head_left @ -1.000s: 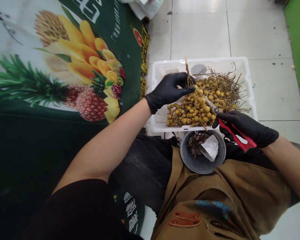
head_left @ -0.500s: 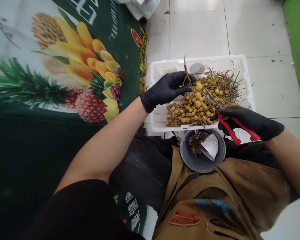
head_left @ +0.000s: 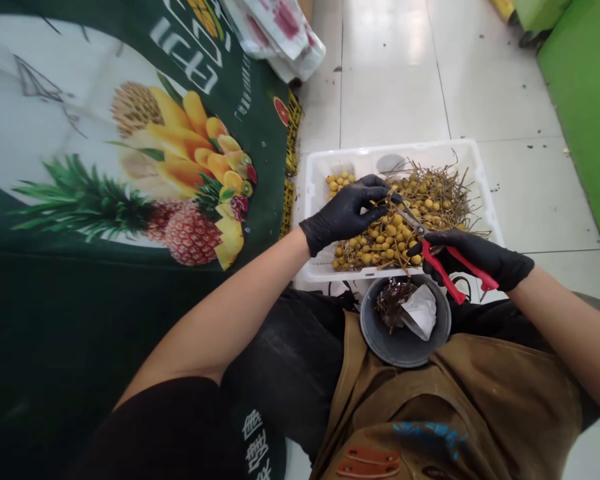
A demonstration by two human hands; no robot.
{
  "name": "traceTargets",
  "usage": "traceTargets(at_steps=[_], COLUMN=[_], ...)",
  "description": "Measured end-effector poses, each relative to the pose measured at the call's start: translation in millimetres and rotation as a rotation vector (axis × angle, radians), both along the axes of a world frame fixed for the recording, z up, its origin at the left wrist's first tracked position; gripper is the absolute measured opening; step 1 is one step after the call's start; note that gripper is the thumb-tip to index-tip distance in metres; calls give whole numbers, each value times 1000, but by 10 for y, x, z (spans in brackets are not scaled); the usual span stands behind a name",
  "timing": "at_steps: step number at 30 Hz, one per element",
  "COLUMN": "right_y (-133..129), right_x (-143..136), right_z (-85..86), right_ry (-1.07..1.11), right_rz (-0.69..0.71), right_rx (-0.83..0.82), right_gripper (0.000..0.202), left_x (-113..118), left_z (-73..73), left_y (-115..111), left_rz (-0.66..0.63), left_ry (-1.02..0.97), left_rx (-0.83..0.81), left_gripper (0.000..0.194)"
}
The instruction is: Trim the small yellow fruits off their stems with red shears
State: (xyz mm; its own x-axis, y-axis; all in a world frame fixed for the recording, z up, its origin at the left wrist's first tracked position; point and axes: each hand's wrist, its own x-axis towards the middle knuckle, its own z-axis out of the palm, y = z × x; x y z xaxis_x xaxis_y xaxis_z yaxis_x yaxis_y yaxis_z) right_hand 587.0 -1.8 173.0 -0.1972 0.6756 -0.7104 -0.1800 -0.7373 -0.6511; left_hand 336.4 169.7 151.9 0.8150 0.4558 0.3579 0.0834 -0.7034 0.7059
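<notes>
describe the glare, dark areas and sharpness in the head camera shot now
Head view: pale glare on the floor tiles near the top edge; head view: the black sleeve and the banner merge into near-black at lower left; head view: the red-handled shears read fairly clearly, but fine twigs run together.

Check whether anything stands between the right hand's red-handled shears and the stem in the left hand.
Nothing visible does: the blades of the red-handled shears, held in the right hand, reach up to the stem at the left hand. That hand is close to the blade tips; contact is too small to tell.
</notes>
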Motion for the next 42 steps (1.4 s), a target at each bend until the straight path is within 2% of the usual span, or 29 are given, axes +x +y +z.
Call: traceTargets(at_steps=[4,10,13,18,24,32,38,42], right_y=[24,-3,-54,-107,-87,-60,-36,-55], right_x=[-69,-119,-55,-15,-80,-88,-38,1], right_z=[38,66,52,67,86,88,26,-22], right_ry=[32,-191,-102,9,-13,-18,114,149], right_rz=[3,8,7,-19,-3,-16,13,-4], right_rx=[-30,88,97,0,-72,-91,-157,-128], right_gripper=[48,52,52,48,51,51,44,41], left_x=[22,9,-25,-68,-54,-34,-23,-21], left_z=[21,-62,-86,-49,-20,-20,5,18], left_y=[-13,22,84,157,151,60,-1,-47], left_rz=[-15,42,82,110,127,26,30,43], left_ry=[6,-39,-85,-143,-164,-182,-172,-138], left_rx=[-29,-135,-237,-364,-352,-296,-283,-299], left_gripper=[24,23,32,46,41,45,38,37])
